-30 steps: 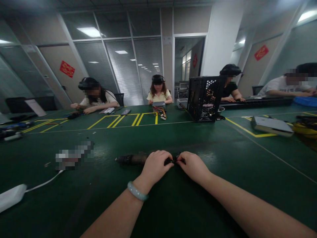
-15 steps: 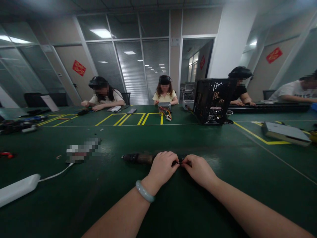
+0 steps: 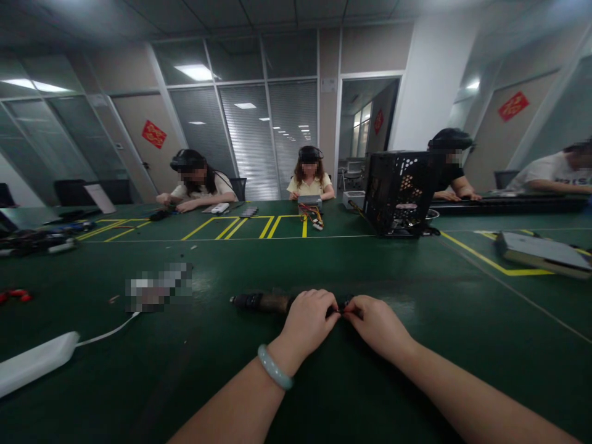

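A dark, brownish cylindrical tool [image 3: 272,302] lies sideways on the green table [image 3: 222,382], its narrow tip pointing left. My left hand [image 3: 311,317], with a pale bangle on the wrist, rests over the tool's middle, thumb and fingers pinched together at its right side. Facing it, my right hand [image 3: 377,320] also pinches with thumb and forefinger. The fingertips of both hands nearly meet at something small and dark, too small to make out. The tool's right part is mostly hidden behind the hands.
A black computer case [image 3: 400,194] stands beyond my right hand. Silver box with coloured cables [image 3: 311,206] sits at the far middle. To the left lie a white power strip [image 3: 39,364] and a blurred-out item [image 3: 160,288]. A flat metal box [image 3: 541,251] is at right. Several people sit opposite.
The whole view has shifted slightly, so everything sits a little lower and to the right. Both hands keep their pinch over the tool, with hardly any movement against it.
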`<state>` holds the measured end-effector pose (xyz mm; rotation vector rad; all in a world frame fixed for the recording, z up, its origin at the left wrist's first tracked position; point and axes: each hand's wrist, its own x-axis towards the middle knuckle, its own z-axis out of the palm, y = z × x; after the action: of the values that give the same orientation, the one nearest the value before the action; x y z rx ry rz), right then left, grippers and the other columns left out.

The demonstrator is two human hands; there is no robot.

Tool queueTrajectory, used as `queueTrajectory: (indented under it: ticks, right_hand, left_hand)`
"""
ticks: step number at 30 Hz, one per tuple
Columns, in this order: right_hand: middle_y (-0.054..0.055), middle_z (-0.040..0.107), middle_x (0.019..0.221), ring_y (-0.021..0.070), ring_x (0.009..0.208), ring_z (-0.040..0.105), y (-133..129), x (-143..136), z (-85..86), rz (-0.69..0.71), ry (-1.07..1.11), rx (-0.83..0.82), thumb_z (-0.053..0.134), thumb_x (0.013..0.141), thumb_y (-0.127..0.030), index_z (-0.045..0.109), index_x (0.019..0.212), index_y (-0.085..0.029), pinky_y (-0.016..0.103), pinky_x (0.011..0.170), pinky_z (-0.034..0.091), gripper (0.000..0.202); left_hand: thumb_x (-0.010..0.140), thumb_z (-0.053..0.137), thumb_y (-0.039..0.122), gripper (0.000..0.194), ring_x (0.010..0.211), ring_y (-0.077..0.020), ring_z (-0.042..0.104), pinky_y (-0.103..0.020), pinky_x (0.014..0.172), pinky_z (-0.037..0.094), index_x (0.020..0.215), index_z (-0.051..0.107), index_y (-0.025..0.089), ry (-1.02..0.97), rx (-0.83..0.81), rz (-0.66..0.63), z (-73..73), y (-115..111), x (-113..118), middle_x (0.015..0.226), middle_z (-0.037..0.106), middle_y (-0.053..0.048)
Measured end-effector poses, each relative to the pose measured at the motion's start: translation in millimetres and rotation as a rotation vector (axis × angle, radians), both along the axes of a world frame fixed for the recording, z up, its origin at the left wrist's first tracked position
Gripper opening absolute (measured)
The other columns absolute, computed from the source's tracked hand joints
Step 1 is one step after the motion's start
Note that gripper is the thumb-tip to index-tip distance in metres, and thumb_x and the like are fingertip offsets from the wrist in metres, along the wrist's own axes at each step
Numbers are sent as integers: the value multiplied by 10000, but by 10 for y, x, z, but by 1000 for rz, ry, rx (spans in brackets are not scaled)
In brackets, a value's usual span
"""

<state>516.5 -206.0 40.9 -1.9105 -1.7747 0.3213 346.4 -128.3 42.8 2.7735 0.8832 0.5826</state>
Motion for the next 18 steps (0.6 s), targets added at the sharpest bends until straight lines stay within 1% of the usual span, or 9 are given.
queueTrajectory:
  ticks: [4,7,9,12,18]
  right_hand:
    - [1,685,866,161,791,628,12,5,-12,-1,2,1,563,854,-201,694,840,-222,248,699,434,134]
    - [-3,684,857,159,788,624,20,6,-19,-2,7,22,567,850,-200,695,831,-223,248,707,429,132]
    - [-2,681,854,156,780,623,21,4,-15,-7,14,17,565,854,-206,696,828,-223,247,701,428,135]
    - [-4,679,859,154,777,622,23,1,-3,-12,37,5,564,859,-210,698,827,-226,245,694,431,138]
    - [-1,678,861,157,807,622,29,4,8,-20,56,24,572,849,-177,693,813,-219,245,730,436,133]
  left_hand:
    - [856,636,239,152,969,-202,571,-364,851,423,1001,601,266,-25,5,-47,8,8,-18,1024,645,21]
    - [855,604,169,162,967,-193,572,-357,858,421,983,608,269,-37,-8,-77,4,23,-27,1026,652,28]
    - [859,583,151,170,966,-190,574,-358,865,423,979,612,266,-37,-18,-70,-3,35,-25,1022,654,27]
    - [865,574,162,171,982,-191,576,-365,883,426,994,613,266,-30,-36,-53,-13,50,-15,1035,654,25]
    - [877,568,208,126,996,-209,582,-392,909,428,979,622,258,-17,-54,-24,-23,60,4,1063,656,0]
